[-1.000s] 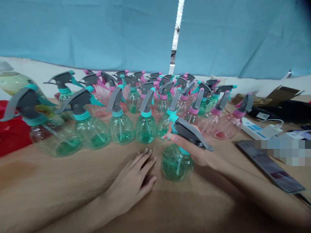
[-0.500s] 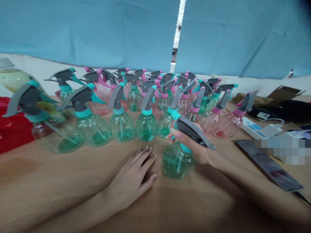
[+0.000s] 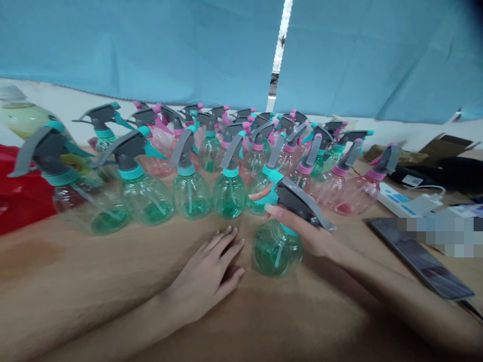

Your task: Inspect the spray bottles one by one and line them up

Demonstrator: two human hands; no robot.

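A clear green spray bottle (image 3: pixel 277 254) with a turquoise collar and a grey-and-turquoise trigger head stands upright on the wooden table (image 3: pixel 124 286). My right hand (image 3: pixel 307 231) is round its neck from the right, below the head. One fingertip shows beyond the turquoise trigger; the other fingers are partly hidden. Just left of the bottle, my left hand (image 3: pixel 207 276) lies palm down on the table, fingers stretched out, holding nothing. Behind my hands, a row of similar green spray bottles (image 3: pixel 229 198) and pink spray bottles (image 3: pixel 358 193) runs across the table.
More spray bottles crowd behind the front row, up to a blue cloth (image 3: pixel 169 55). On the right are a phone (image 3: pixel 418 259), a white power strip (image 3: pixel 396 198) and an open cardboard box (image 3: pixel 447 148). A red bag (image 3: pixel 22 191) and a large yellowish bottle (image 3: pixel 28 120) stand at the left.
One finger of my right hand has stretched out leftward past the trigger. The bottle stays in place and my left hand rests as before. The view has shifted very slightly.
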